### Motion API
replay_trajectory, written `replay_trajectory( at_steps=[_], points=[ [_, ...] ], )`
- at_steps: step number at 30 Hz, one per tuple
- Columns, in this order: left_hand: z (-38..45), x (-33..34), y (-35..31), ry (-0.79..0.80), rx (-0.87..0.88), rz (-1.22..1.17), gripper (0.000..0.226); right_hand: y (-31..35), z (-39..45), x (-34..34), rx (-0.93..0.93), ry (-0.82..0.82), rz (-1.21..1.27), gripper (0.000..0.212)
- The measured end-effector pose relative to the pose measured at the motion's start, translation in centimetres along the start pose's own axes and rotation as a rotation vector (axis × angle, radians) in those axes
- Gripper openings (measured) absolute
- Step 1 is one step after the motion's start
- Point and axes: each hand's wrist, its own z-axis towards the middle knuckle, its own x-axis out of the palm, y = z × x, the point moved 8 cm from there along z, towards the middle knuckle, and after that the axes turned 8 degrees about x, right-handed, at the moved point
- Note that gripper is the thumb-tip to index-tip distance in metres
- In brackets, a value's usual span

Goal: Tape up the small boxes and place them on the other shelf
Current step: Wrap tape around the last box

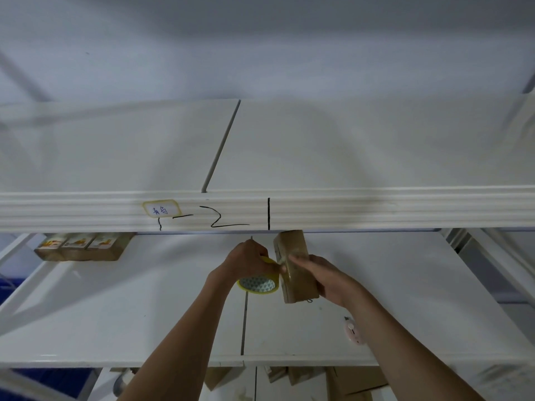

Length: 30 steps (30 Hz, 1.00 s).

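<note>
I hold the box in my right hand, just right of the frame's centre, above the middle shelf. It is tilted, its far end up under the beam of the upper shelf. My fingers lie across its top face and my palm wraps its right side. My left hand grips the tape roll, fingers curled over its yellow rim, the roll touching the box's left side. A strip of tape seems to run from roll to box, though blur keeps me from being sure.

At lower right, near my right forearm, a small pink cutter lies on the shelf board. At left, far back under the beam, three boxes stand side by side, touching, well apart from my hands. The beam crosses the whole frame directly above the box; it bears a label and black pen marks.

The board around my hands is bare to left and right, with a seam running toward me beneath the roll. Its front edge lies near the bottom of the frame, and brown cartons show below it. The upper shelf's board is bare, split by a seam left of centre.
</note>
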Motion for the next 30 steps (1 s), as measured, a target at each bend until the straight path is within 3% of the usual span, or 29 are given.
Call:
replay_trajectory(
  at_steps=[2, 6, 8, 11, 16, 20, 26, 30],
  points=[
    [0.3, 0.2, -0.3, -0.012, -0.006, 0.050, 0.053, 0.0, 0.2, -0.2, 0.002, -0.085, -0.116, 0.080],
    [0.4, 0.2, -1.3, -0.065, -0.003, 0.125, 0.050, 0.3, 0.5, -1.0, -0.039, -0.229, -0.129, 0.043],
    [0.4, 0.3, -1.5, -0.073, 0.001, 0.143, 0.054, 0.3, 0.5, -1.5, -0.039, -0.258, -0.106, 0.040],
    [0.3, 0.3, -1.7, -0.016, 0.034, 0.105, 0.052, 0.0, 0.7, -2.2, -0.016, -0.269, -0.075, 0.049],
    [-0.3, -0.5, -1.7, 0.062, 0.121, -0.083, 0.025, -0.1, 0.5, -3.5, -0.014, -0.291, -0.066, 0.034],
    [-0.5, -0.7, -1.0, 0.114, 0.098, -0.221, 0.026, 0.0, 0.1, -4.3, -0.025, -0.276, -0.092, 0.031],
    [-0.5, -1.2, -0.6, 0.077, 0.061, -0.170, 0.024, 0.2, -0.2, -3.8, -0.038, -0.229, -0.100, 0.032],
    [-0.8, -2.3, 1.2, -0.059, -0.051, 0.052, 0.046, 0.5, -0.5, -3.6, -0.044, -0.166, -0.040, 0.031]
  ],
)
